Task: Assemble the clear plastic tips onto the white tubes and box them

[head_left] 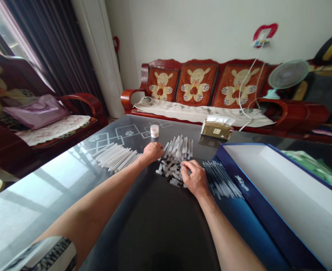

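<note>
Hands apart: left hand (pixel 153 151) and right hand (pixel 195 177) both touch the loose heap of white plastic tubes (pixel 171 171) at 12 o'clock. An aligned batch (pixel 115 157) lies at 11 o'clock, a dark-tipped batch (pixel 221 180) at 1 o'clock; heap remains.

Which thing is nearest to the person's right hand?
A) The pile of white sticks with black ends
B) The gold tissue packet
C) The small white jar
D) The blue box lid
A: the right hand rests directly on the pile of white sticks with black ends.
</note>
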A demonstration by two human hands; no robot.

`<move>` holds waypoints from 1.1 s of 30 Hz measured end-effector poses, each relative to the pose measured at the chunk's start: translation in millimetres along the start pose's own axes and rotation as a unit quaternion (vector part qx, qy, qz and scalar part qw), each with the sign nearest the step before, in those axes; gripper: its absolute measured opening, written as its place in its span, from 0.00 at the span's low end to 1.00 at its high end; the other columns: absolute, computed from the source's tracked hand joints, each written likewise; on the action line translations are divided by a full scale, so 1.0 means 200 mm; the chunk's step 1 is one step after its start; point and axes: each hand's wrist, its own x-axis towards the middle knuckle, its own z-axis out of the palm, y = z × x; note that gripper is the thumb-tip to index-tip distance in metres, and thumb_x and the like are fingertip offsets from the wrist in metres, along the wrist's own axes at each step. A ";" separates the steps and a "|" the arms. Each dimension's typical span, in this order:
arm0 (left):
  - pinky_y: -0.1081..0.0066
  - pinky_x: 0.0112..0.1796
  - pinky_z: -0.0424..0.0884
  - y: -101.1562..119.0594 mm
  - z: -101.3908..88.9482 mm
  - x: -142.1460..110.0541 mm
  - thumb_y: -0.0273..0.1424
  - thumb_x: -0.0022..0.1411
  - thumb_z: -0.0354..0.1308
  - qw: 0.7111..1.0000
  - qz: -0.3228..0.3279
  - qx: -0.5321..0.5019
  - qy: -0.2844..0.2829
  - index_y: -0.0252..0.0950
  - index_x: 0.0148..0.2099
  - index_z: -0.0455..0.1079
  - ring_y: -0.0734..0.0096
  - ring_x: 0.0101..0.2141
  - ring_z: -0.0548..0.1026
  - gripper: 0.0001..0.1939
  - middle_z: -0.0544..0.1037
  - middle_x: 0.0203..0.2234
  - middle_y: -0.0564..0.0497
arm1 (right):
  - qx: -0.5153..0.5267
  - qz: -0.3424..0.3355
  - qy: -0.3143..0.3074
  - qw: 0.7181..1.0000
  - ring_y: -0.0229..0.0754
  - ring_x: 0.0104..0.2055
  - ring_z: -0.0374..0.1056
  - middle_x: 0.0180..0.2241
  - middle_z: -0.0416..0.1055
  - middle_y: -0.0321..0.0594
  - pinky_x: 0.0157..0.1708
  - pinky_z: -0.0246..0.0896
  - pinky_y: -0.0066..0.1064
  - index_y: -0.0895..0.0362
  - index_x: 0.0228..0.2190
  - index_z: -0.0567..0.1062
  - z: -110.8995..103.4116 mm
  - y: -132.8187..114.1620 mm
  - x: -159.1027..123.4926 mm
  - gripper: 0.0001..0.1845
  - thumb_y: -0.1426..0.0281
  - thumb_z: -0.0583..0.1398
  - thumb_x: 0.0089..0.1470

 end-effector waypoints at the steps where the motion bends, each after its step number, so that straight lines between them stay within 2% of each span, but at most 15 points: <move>1: 0.72 0.43 0.69 0.03 0.01 0.03 0.32 0.57 0.50 1.000 -0.005 -0.002 -0.004 0.40 0.45 0.75 0.64 0.43 0.75 0.16 0.79 0.38 0.47 | 0.002 0.001 0.000 1.000 0.42 0.36 0.69 0.31 0.73 0.41 0.38 0.63 0.31 0.56 0.31 0.76 0.00 0.00 0.00 0.09 0.72 0.55 0.52; 9: 0.72 0.42 0.69 0.08 0.06 0.15 0.27 0.51 0.56 0.997 -0.059 -0.001 -0.056 0.35 0.42 0.76 0.61 0.43 0.76 0.15 0.79 0.39 0.43 | 0.012 0.013 0.002 1.000 0.42 0.36 0.69 0.31 0.72 0.41 0.39 0.63 0.30 0.56 0.32 0.76 0.00 0.00 0.00 0.09 0.72 0.55 0.52; 12: 0.73 0.42 0.69 0.08 0.05 0.15 0.27 0.52 0.55 0.996 -0.074 -0.001 -0.052 0.33 0.41 0.76 0.61 0.43 0.75 0.13 0.79 0.39 0.42 | 0.015 0.015 0.004 1.000 0.41 0.35 0.69 0.31 0.72 0.41 0.39 0.63 0.30 0.56 0.32 0.76 0.00 -0.01 0.00 0.09 0.72 0.55 0.52; 15: 0.73 0.43 0.68 0.07 0.01 0.08 0.28 0.57 0.51 0.996 -0.081 -0.002 -0.029 0.36 0.43 0.74 0.63 0.44 0.75 0.14 0.79 0.40 0.44 | 0.017 0.017 0.016 1.000 0.41 0.35 0.69 0.31 0.72 0.41 0.38 0.64 0.30 0.57 0.33 0.76 0.00 0.00 0.00 0.10 0.72 0.55 0.52; 17: 0.73 0.43 0.68 0.06 -0.01 0.00 0.27 0.58 0.49 0.998 -0.055 -0.002 0.010 0.37 0.45 0.73 0.65 0.44 0.74 0.15 0.78 0.41 0.46 | 0.015 0.018 0.035 0.999 0.41 0.35 0.68 0.31 0.71 0.42 0.38 0.64 0.31 0.58 0.37 0.76 0.00 0.01 0.00 0.12 0.72 0.54 0.53; 20: 0.72 0.42 0.68 0.06 -0.01 -0.15 0.26 0.57 0.49 0.995 0.059 -0.002 0.086 0.38 0.45 0.72 0.66 0.41 0.74 0.15 0.77 0.39 0.48 | 0.003 0.023 0.072 0.997 0.42 0.34 0.68 0.32 0.71 0.44 0.39 0.64 0.33 0.59 0.42 0.74 0.01 0.02 0.01 0.15 0.70 0.52 0.56; 23: 0.70 0.43 0.68 0.07 0.02 -0.27 0.26 0.58 0.48 0.984 0.144 0.001 0.101 0.38 0.43 0.72 0.66 0.39 0.73 0.14 0.77 0.36 0.49 | -0.011 0.023 0.087 0.996 0.43 0.36 0.68 0.34 0.72 0.46 0.40 0.64 0.35 0.59 0.42 0.74 0.02 0.04 0.01 0.15 0.68 0.51 0.58; 27: 0.68 0.43 0.68 0.07 0.05 -0.32 0.24 0.59 0.47 0.978 0.171 -0.005 0.116 0.36 0.43 0.72 0.66 0.38 0.73 0.14 0.77 0.35 0.48 | -0.010 0.008 0.078 0.997 0.43 0.38 0.69 0.34 0.73 0.45 0.41 0.63 0.34 0.57 0.37 0.76 0.02 0.04 0.01 0.13 0.67 0.53 0.58; 33: 0.67 0.44 0.67 0.06 0.06 -0.32 0.24 0.60 0.46 0.969 0.210 -0.020 0.126 0.36 0.44 0.71 0.66 0.38 0.72 0.14 0.76 0.35 0.48 | 0.018 0.022 0.083 0.996 0.40 0.32 0.68 0.30 0.71 0.41 0.37 0.63 0.31 0.58 0.33 0.73 0.01 0.03 0.01 0.09 0.66 0.56 0.56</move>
